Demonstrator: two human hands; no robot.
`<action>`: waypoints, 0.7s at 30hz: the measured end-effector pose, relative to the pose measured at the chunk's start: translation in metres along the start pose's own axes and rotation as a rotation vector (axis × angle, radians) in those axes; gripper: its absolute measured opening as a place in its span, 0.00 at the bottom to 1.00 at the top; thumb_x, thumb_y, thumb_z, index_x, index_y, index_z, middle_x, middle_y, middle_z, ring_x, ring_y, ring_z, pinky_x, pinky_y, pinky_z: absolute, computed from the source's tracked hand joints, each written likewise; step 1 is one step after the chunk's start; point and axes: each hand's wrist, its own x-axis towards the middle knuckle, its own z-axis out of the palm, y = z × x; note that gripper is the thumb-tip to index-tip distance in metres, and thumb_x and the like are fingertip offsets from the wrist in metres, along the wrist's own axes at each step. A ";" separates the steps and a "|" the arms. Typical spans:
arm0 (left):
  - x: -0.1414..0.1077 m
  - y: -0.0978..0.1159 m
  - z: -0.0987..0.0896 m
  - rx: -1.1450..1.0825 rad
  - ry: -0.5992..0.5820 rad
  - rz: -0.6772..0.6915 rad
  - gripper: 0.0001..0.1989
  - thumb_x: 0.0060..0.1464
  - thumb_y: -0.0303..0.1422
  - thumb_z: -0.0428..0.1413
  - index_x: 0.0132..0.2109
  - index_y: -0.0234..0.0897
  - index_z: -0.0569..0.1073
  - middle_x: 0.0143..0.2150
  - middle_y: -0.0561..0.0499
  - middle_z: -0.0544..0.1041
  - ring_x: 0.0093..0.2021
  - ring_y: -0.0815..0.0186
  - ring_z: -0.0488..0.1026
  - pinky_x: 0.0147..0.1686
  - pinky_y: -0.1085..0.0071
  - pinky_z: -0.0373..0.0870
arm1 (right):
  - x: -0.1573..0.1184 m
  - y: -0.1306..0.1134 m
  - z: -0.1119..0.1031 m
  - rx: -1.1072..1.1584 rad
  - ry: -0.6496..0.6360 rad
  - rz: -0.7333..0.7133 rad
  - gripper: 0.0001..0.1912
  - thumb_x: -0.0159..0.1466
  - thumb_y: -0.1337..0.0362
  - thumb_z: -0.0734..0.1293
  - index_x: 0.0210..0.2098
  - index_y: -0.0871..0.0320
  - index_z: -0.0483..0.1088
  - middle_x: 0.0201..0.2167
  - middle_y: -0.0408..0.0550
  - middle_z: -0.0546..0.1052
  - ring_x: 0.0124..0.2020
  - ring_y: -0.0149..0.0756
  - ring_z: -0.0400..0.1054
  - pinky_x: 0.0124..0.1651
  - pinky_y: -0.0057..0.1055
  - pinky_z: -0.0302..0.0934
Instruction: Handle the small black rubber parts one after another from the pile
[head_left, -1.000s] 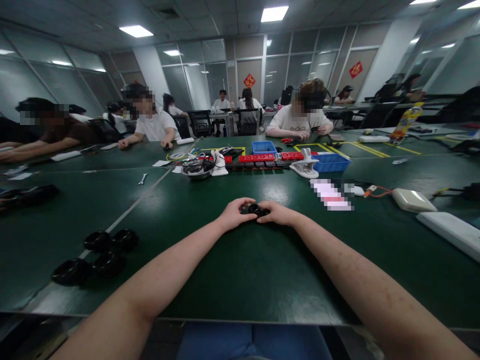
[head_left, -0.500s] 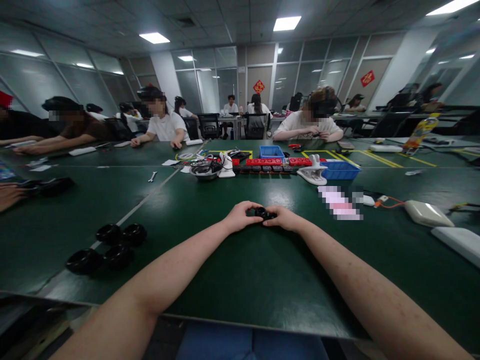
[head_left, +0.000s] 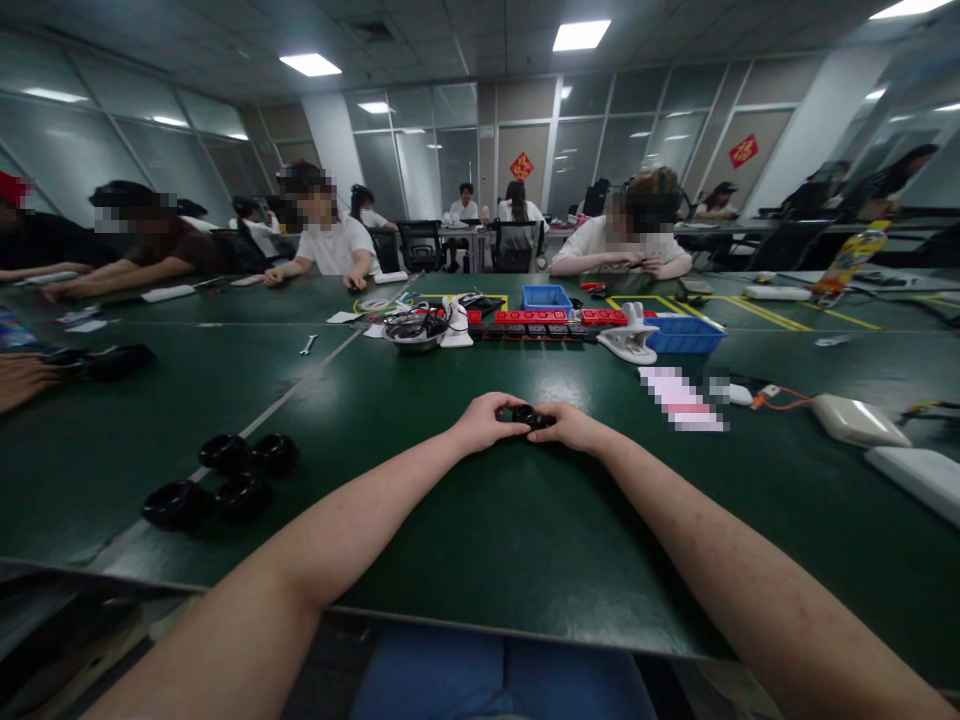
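Observation:
Both my hands meet over the middle of the green table [head_left: 450, 540]. My left hand [head_left: 486, 422] is closed on the left side of a small black round part [head_left: 524, 415]. From the right, my right hand [head_left: 568, 427] has its fingers pressed round the same part or a dark piece joined to it; the fingers hide which. Several black ring-shaped parts [head_left: 244, 495] lie together on the table at the left, beside my left forearm.
Beyond my hands are a metal bowl of cables [head_left: 415, 340], a white clamp stand [head_left: 630, 338], a blue bin [head_left: 686, 335] and red strips [head_left: 532, 316]. A wrench [head_left: 308, 345] lies left; white boxes [head_left: 859, 420] lie right. People sit across the table.
The view has tilted and shifted slightly, so the things on the table appear a little higher. Both hands keep their hold on the black part.

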 end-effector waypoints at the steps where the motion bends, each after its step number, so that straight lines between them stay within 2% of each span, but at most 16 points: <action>1: 0.000 0.001 0.001 0.001 0.010 -0.009 0.18 0.40 0.36 0.59 0.42 0.36 0.71 0.37 0.50 0.72 0.35 0.66 0.68 0.33 0.73 0.63 | 0.000 -0.001 0.001 -0.006 0.012 0.002 0.15 0.46 0.62 0.68 0.33 0.60 0.70 0.24 0.40 0.70 0.25 0.29 0.61 0.29 0.26 0.54; 5: -0.001 0.003 0.005 0.035 0.093 -0.050 0.17 0.39 0.37 0.59 0.38 0.36 0.72 0.35 0.51 0.73 0.33 0.67 0.68 0.31 0.74 0.62 | -0.002 -0.002 0.006 -0.081 0.117 0.026 0.15 0.44 0.60 0.69 0.31 0.60 0.70 0.22 0.40 0.69 0.24 0.29 0.61 0.27 0.25 0.53; 10: -0.001 0.005 0.017 0.099 0.229 -0.122 0.15 0.37 0.37 0.60 0.35 0.36 0.72 0.34 0.52 0.73 0.34 0.66 0.68 0.32 0.73 0.63 | 0.001 -0.004 0.018 -0.324 0.341 0.128 0.15 0.41 0.57 0.69 0.26 0.59 0.66 0.22 0.41 0.69 0.24 0.31 0.62 0.25 0.25 0.51; 16: 0.002 0.012 0.029 0.192 0.378 -0.215 0.14 0.38 0.38 0.59 0.34 0.36 0.71 0.34 0.51 0.73 0.36 0.65 0.69 0.35 0.71 0.64 | 0.004 -0.012 0.035 -0.617 0.566 0.241 0.13 0.47 0.57 0.65 0.28 0.59 0.65 0.26 0.48 0.72 0.29 0.38 0.65 0.28 0.29 0.53; 19: 0.003 0.014 0.031 0.210 0.398 -0.231 0.14 0.39 0.38 0.59 0.35 0.36 0.70 0.34 0.50 0.72 0.36 0.65 0.68 0.35 0.71 0.64 | 0.003 -0.013 0.037 -0.589 0.584 0.177 0.17 0.48 0.60 0.65 0.36 0.59 0.65 0.32 0.51 0.72 0.34 0.41 0.66 0.33 0.31 0.55; 21: 0.003 0.014 0.030 0.185 0.381 -0.215 0.15 0.39 0.38 0.59 0.35 0.35 0.70 0.34 0.49 0.72 0.36 0.64 0.68 0.36 0.71 0.64 | 0.002 -0.013 0.034 -0.494 0.509 0.085 0.21 0.47 0.61 0.66 0.41 0.58 0.64 0.36 0.50 0.72 0.37 0.41 0.65 0.36 0.31 0.56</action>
